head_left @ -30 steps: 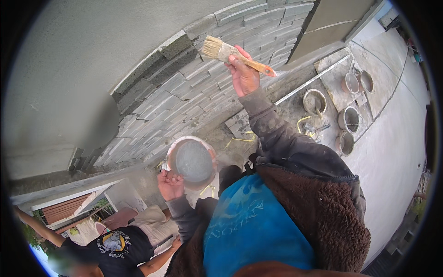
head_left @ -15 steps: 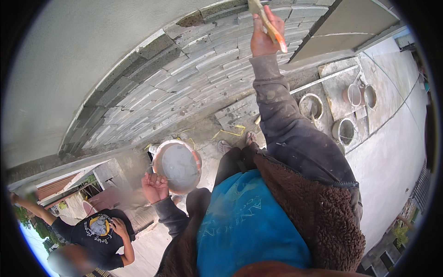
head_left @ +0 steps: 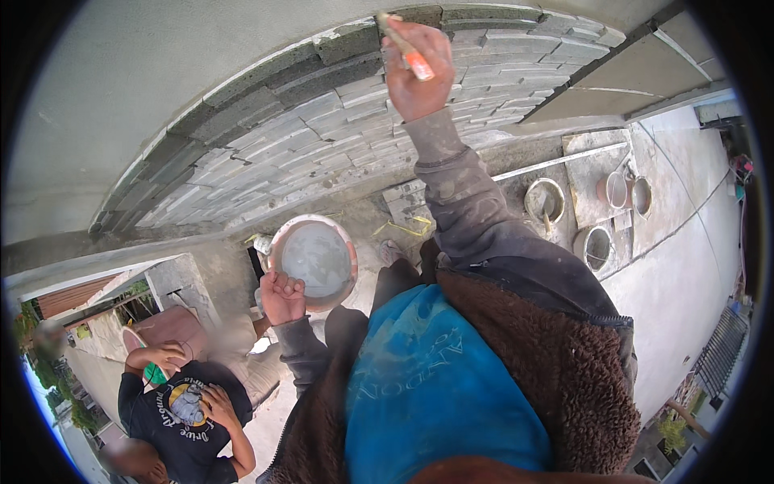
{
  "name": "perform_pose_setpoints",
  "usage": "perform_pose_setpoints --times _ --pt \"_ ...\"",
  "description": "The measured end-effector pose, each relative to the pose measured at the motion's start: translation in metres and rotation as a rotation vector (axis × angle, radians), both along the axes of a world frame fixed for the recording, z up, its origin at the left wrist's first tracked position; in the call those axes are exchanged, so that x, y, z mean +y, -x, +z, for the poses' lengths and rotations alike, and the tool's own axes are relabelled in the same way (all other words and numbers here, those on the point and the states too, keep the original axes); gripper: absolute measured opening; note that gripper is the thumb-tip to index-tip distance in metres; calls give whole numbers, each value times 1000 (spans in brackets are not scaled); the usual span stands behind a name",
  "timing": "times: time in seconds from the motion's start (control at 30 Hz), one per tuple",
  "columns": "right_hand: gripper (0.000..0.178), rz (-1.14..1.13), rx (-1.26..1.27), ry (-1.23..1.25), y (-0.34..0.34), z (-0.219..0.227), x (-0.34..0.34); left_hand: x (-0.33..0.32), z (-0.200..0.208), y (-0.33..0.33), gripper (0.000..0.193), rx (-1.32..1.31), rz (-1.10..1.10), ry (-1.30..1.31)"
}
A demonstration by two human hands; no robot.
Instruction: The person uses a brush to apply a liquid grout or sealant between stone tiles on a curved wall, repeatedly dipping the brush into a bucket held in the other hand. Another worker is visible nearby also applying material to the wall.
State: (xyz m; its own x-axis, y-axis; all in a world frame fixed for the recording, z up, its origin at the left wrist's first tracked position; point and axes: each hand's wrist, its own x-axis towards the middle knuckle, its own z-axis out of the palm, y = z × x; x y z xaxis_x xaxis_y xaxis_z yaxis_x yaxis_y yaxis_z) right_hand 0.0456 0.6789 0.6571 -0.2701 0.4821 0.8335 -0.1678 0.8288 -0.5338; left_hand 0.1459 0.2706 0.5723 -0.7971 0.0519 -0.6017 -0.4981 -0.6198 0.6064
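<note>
My right hand (head_left: pixel 421 68) is raised to the top of a curved wall of grey stone strips (head_left: pixel 339 121). It is closed round a brush (head_left: pixel 415 63) with an orange-ended handle, whose bristles are at the upper edge of the dark top row (head_left: pixel 347 40); contact there is hard to make out. Lower left, my left hand (head_left: pixel 282 297) has its fingers curled at the edge of a round bucket (head_left: pixel 352 270) and appears to hold it, though the handle is hidden. Smooth grey liquid (head_left: pixel 314 260) lies inside.
Several buckets stand on the floor at right, one (head_left: pixel 545 202) with a stick-like tool in it. A long pale bar (head_left: pixel 556 161) lies behind them. Another person in a black shirt (head_left: pixel 189 415) is at lower left. Yellow strips (head_left: pixel 415 226) lie near my feet.
My right hand has moved left and slightly down along the wall's upper edge with the brush. My left hand and the bucket have shifted up in view. The other person's raised arm has come inward.
</note>
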Motion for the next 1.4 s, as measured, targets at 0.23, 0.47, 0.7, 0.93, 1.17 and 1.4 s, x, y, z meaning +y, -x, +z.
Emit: perform_pose_setpoints --times 0.23,0.47,0.7,0.93,1.17,1.4 --pt "30 413 100 613 -9 -42 37 -11 -6 6 23 -29 -20 73" --pt "32 31 184 382 -3 -86 21 9 -9 15 25 -75 -98 125" --pt "29 5 83 332 -10 -91 31 16 4 -2 26 -51 -31 120" --pt "23 197 -22 661 -9 -85 18 41 11 -16 26 -43 -1 83" --pt "27 267 -52 465 -11 -83 14 67 14 -19 26 -51 -20 61" --pt "23 342 -83 579 -13 -82 34 76 -1 -24 24 -42 -72 40"
